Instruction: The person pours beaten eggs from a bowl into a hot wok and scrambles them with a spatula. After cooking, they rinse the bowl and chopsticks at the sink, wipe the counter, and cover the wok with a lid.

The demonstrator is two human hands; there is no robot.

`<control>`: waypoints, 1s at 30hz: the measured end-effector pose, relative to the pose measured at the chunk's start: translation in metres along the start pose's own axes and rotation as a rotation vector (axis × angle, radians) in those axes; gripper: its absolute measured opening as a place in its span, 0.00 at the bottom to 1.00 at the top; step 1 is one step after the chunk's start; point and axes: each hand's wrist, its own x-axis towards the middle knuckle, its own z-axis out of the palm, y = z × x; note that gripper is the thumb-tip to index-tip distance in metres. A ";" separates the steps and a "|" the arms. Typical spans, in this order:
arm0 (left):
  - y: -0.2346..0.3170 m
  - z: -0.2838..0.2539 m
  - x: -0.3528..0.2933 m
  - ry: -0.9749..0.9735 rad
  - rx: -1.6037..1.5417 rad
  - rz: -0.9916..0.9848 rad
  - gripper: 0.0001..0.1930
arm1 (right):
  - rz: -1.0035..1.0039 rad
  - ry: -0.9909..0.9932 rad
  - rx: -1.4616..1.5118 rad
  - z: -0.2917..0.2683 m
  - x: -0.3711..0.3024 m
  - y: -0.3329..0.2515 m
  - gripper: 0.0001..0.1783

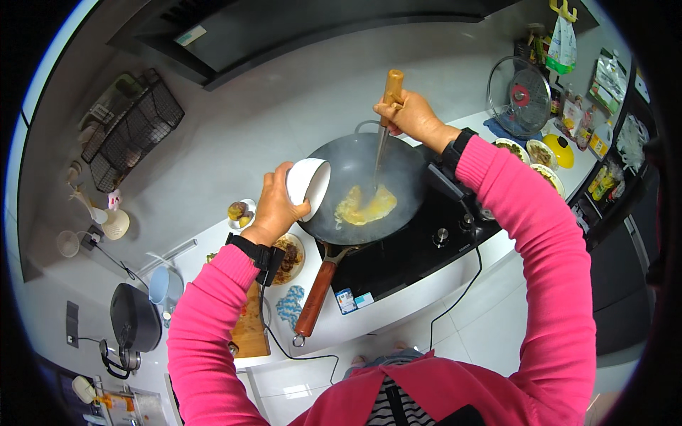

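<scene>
My left hand (273, 202) is closed round a white bowl (304, 181), which it holds tilted over the left side of a dark wok (341, 153). In my right hand (415, 117) is a spatula (391, 89) with a wooden handle, gripped near the handle's lower part. Its metal shaft reaches down into the wok, where the tip meets yellow egg (366, 206) spread on the bottom. Haze hangs over the wok. The wok's brown wooden handle (317, 295) points toward me.
A black stove (398, 266) carries the wok. Left of it are a plate of food (290, 259), a blue-white cloth (290, 305) and a wooden cutting board (250, 330). Several dishes (543, 156) and a glass lid (520, 96) stand at right. A wire basket (131, 131) hangs on the wall.
</scene>
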 end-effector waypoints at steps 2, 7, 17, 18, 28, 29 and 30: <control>-0.001 0.000 -0.002 0.005 0.015 -0.001 0.40 | -0.009 0.013 0.027 0.010 0.005 0.008 0.09; -0.003 -0.001 -0.006 -0.001 -0.005 -0.043 0.40 | -0.093 -0.074 0.029 0.022 0.003 0.011 0.08; -0.033 0.015 0.003 0.066 -0.207 -0.176 0.38 | -0.865 -0.682 -0.704 0.001 -0.079 0.014 0.14; -0.035 0.015 0.008 0.009 -0.226 -0.257 0.35 | -0.904 -0.701 -0.719 0.004 -0.088 0.020 0.14; -0.036 0.008 -0.009 -0.061 -1.255 -0.677 0.28 | -0.866 -0.770 -0.735 0.016 -0.133 0.042 0.14; -0.035 0.009 -0.012 -0.045 -1.321 -0.719 0.27 | -0.761 -0.787 -0.753 0.015 -0.132 0.035 0.14; -0.034 0.011 -0.015 -0.047 -1.363 -0.730 0.25 | -0.763 -0.711 -0.720 0.013 -0.128 0.025 0.14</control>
